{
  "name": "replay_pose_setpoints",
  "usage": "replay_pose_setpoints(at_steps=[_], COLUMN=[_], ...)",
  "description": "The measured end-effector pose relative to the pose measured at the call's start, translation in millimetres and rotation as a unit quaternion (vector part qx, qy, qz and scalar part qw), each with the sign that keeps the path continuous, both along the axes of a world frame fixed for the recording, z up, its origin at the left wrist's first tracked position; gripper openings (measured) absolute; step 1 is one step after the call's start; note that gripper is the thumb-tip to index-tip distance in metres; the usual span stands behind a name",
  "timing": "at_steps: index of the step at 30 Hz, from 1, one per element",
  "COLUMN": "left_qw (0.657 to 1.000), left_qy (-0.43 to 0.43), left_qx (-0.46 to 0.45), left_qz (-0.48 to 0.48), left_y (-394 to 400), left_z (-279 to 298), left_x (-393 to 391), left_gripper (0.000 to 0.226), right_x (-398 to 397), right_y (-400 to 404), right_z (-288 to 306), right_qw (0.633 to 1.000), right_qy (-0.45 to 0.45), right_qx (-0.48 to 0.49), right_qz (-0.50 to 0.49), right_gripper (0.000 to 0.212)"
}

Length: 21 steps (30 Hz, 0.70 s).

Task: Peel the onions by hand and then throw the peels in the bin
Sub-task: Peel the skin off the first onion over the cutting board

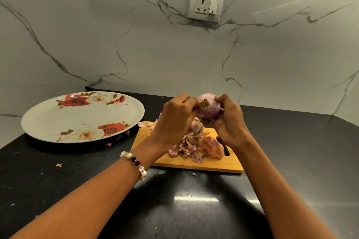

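Broadly, your dark surface (194,209) runs under a white marble-veined wall (155,44) that carries a socket plate (206,5). On your left sits a big round plate (48,122) printed with red and white roses, nothing lying in it, its rim close to the far left corner of the wooden cutting board (194,165). That board lies in the middle of the surface, its handle slot partly hidden behind your right wrist. A heap of dry onion peels (186,149) covers the board's centre, and a brownish unpeeled onion (212,146) rests against the heap on the right; another pale bulb (196,127) shows just behind your left hand. You hold a purple, largely peeled onion (208,107) in the air above the board's far edge, root end turned toward you. Your right hand (229,120) curls round it from the right, and your left hand (176,116) has its fingers bunched, pinching at the onion's root side. A beaded bracelet (136,163) circles your left wrist. Small peel scraps (58,165) lie scattered on the surface.
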<state>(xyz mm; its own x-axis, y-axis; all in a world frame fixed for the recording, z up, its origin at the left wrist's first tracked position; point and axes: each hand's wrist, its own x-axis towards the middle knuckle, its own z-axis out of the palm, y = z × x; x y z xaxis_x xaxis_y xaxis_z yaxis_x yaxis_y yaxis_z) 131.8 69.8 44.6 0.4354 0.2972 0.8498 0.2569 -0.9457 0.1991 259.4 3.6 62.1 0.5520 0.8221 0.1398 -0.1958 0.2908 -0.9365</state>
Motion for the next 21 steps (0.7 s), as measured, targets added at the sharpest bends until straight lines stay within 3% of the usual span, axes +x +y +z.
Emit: replay_pose_setpoints(at_steps=[3, 8, 14, 21], left_qw=[0.998, 0.985, 0.98, 0.979], left_qy=[-0.038, -0.103, -0.133, -0.133], left_qx=[-0.052, -0.14, -0.144, -0.151], left_qz=[0.008, 0.008, -0.017, 0.012], left_y=[6.9, 5.4, 0.8, 2.2], left_z=[-2.3, -0.1, 2.9, 3.0], left_x=[-4.4, -5.5, -4.1, -4.2], left_gripper=[0.03, 0.025, 0.022, 0.017], right_x=[3.3, 2.6, -0.2, -3.0], right_y=[-0.9, -1.9, 1.3, 2.6], right_z=[2.0, 1.6, -0.6, -2.2], right_qw=[0.999, 0.997, 0.996, 0.997], right_qy=[0.045, 0.057, 0.04, 0.001], right_qx=[0.0, 0.007, 0.017, 0.015], right_qz=[0.004, 0.044, 0.08, 0.075], right_gripper=[0.014, 0.016, 0.024, 0.018])
